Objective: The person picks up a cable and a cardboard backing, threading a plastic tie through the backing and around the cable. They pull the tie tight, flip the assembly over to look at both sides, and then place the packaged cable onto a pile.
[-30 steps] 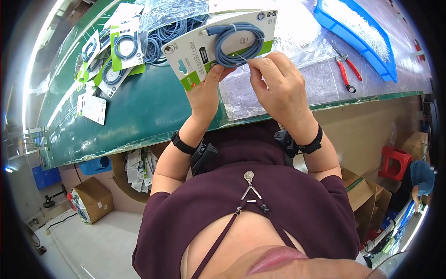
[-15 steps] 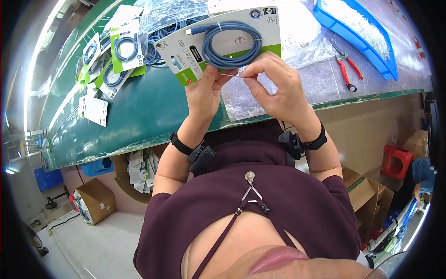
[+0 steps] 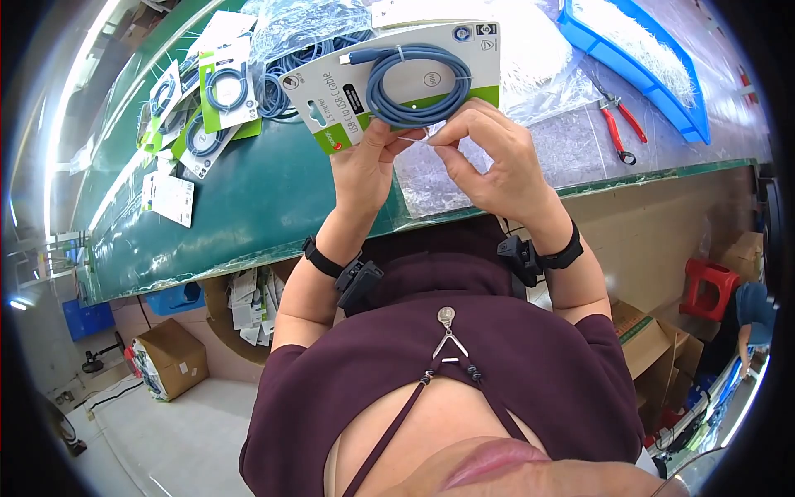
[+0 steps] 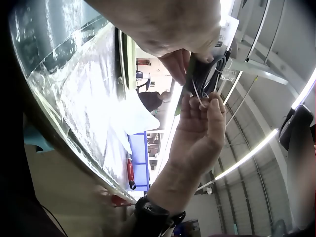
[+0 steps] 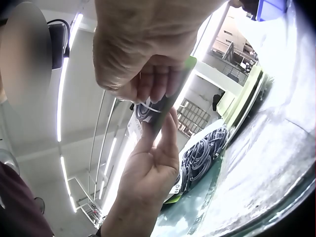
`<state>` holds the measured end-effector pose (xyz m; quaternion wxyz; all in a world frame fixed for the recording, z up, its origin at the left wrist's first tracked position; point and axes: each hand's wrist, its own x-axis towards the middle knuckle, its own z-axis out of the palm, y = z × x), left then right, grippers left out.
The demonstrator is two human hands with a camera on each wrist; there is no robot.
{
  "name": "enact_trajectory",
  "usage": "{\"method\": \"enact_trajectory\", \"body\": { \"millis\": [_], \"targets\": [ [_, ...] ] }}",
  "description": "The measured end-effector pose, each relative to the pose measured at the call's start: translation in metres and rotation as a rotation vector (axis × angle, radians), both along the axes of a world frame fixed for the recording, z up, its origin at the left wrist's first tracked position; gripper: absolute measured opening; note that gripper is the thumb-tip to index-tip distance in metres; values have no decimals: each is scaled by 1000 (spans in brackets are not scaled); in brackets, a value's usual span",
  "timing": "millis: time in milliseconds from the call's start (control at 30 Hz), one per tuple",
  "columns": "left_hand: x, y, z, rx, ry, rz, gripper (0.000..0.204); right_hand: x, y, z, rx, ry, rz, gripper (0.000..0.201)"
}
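I hold a white and green packaging card (image 3: 406, 50) with a coiled blue cable (image 3: 418, 83) fastened to its face, raised above the green table. My left hand (image 3: 364, 161) grips the card's lower edge from below, thumb on the front. My right hand (image 3: 489, 157) pinches a thin white tie (image 3: 411, 138) at the card's bottom edge, just under the coil. In the left wrist view the white tie (image 4: 197, 94) loops between the fingertips of the right hand (image 4: 200, 133). In the right wrist view the left hand (image 5: 150, 168) holds the card (image 5: 168, 106) edge-on.
The green table (image 3: 248, 199) carries several finished cable cards (image 3: 211, 103) at the left, a bag of loose blue cables (image 3: 298, 50), red-handled pliers (image 3: 617, 124) and a blue tray (image 3: 638, 50) at the right. Cardboard boxes (image 3: 170, 356) stand on the floor below.
The card has been turned and tilted a little, and my right hand moved from the coil's lower rim down to the white tie at the card's bottom edge.
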<state>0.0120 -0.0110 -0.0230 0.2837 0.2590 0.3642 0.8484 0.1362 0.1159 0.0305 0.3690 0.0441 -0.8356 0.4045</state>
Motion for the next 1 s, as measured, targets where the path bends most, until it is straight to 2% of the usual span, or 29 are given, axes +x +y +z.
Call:
{"method": "enact_trajectory", "body": {
  "millis": [33,133,167,267,1000],
  "targets": [
    [0,0,0,1,0,1,29,0,-1,0,1,0,1,17],
    [2,2,0,-20,-2,15,29,0,-6,0,130,38,-220,19],
    [2,2,1,-19,-1,14,29,0,-6,2,130,39,-221,19],
    [2,1,1,-55,46,40,29,2,-7,11,358,47,-333,20],
    [3,-2,5,-85,108,48,31,-1,-10,12,402,-53,-367,16]
  ]
}}
